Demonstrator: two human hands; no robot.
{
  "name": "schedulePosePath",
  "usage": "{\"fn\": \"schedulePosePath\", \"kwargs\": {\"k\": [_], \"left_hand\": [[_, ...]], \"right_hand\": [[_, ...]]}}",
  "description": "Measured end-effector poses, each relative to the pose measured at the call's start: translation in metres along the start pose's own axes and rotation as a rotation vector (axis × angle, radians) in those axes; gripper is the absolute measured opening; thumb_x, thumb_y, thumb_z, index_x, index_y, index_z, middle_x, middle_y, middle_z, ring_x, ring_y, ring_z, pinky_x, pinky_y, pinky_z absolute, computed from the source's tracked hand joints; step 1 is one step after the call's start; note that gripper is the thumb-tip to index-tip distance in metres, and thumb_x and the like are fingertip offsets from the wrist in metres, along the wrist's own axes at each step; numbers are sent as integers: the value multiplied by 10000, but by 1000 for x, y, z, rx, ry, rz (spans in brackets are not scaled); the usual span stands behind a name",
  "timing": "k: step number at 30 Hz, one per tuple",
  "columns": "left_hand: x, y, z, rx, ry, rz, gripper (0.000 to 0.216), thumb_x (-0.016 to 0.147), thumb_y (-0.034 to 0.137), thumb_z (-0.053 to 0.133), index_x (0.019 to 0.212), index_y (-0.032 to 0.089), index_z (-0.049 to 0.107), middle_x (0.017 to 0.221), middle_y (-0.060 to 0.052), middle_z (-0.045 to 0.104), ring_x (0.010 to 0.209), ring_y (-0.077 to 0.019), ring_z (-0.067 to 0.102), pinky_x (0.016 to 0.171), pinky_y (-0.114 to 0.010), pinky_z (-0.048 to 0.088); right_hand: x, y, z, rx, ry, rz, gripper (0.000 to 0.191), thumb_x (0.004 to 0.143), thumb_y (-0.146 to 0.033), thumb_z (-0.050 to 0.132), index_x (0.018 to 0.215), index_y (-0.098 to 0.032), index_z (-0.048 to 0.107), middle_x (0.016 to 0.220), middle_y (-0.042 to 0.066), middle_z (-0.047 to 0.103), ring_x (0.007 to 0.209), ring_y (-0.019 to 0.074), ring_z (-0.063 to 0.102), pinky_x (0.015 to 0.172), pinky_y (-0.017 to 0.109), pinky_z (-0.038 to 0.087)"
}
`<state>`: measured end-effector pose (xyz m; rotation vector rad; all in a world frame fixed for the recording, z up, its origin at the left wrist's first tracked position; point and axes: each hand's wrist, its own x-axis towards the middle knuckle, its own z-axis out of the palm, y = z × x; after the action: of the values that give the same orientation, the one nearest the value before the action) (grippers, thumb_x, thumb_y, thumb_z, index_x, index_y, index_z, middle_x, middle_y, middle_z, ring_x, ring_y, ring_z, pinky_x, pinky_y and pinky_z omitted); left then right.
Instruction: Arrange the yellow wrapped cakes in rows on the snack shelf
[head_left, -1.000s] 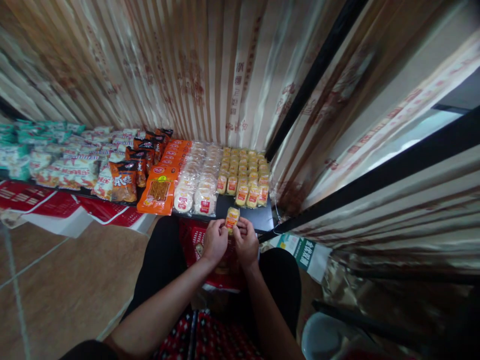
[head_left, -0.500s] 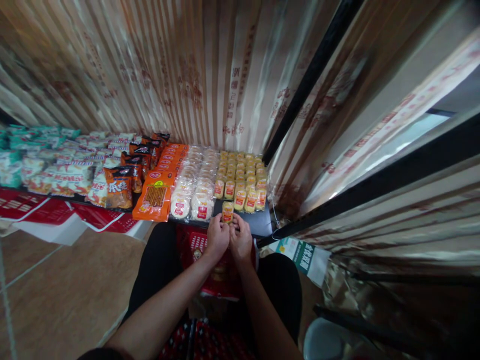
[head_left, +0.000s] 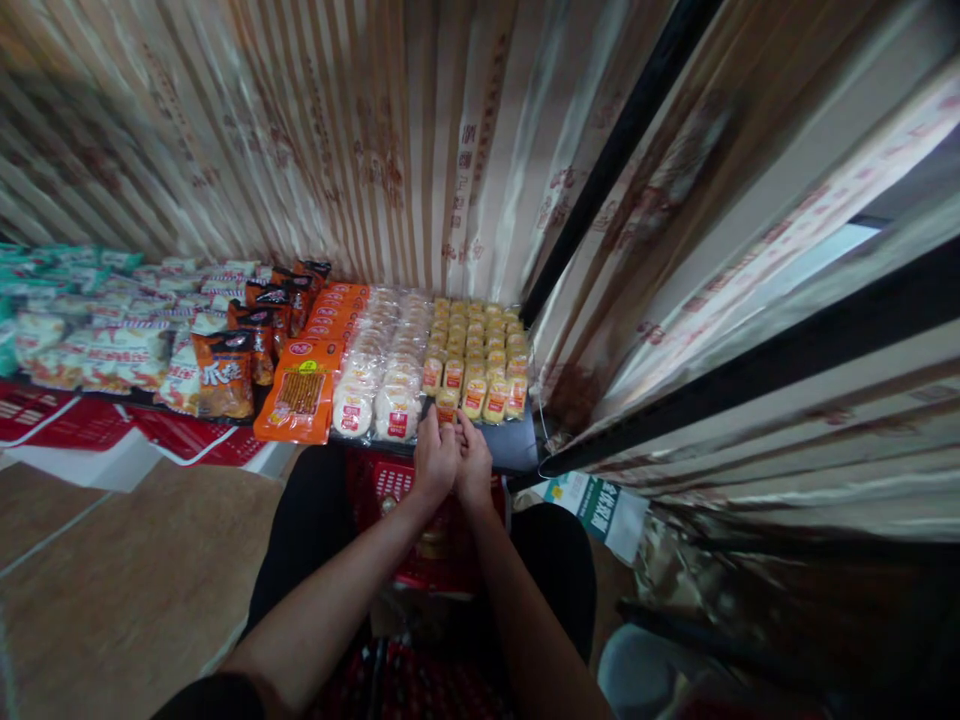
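Note:
Between my left hand (head_left: 437, 452) and my right hand (head_left: 472, 455) is a small yellow snack pack (head_left: 447, 402) with a red-and-white label, gripped at its lower end by the fingers of both. It is upright at the front of the rows of matching yellow packs (head_left: 476, 345). My fingertips partly cover it, so I cannot tell whether it rests on the black shelf (head_left: 517, 440). Just left of my hands lie rows of round white packs (head_left: 397, 412) with red labels.
Orange flat packets (head_left: 298, 390), orange-and-black bags (head_left: 225, 375) and white bags (head_left: 105, 350) run leftward along the shelf. Printed curtain-like sheeting (head_left: 420, 150) hangs behind. A black post (head_left: 585, 170) slants up at the right. Below my hands is a red basket (head_left: 390, 485).
Both hands have moved slightly forward with the yellow pack, bringing it up close to the front of the yellow rows. My fingers now cover more of it. The view has shifted a little.

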<state>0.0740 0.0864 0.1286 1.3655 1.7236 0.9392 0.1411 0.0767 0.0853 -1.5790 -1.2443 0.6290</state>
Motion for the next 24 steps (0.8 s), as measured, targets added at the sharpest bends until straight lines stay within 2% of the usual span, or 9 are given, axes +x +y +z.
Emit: {"fn": "schedulePosePath", "kwargs": {"k": [5,13,20,24], "left_hand": [[5,-2,5,24,29,60,503,872,249,329,1322,39,409,1280,-195,520,1205,-228,476,1031,-338,357],[15,-8,14,13,81,126,490,869,258,334,1304,52,430,1200,-193,568,1141,-241,515,1005,-375,383],[19,-3,10,31,36,124,500,878,277,339,1312,45,426,1235,-199,550,1169,-240,504,1027,-363,362],[20,2,9,26,27,117,507,878,266,338,1324,34,407,1278,-205,521,1212,-236,473,1049,-357,339]], "right_hand": [[4,5,2,4,10,-32,475,808,-223,450,1277,-180,515,984,90,647,836,181,617,778,313,500],[10,10,3,17,-5,-93,495,810,-263,458,1286,-131,495,1016,116,663,920,211,618,842,358,496],[10,8,1,12,-60,-81,530,803,-252,473,1320,-133,459,1139,133,634,1009,217,609,870,348,496],[12,5,-3,-4,-60,-103,478,811,-277,478,1272,-155,518,1240,133,582,1117,224,558,948,373,456]]}}
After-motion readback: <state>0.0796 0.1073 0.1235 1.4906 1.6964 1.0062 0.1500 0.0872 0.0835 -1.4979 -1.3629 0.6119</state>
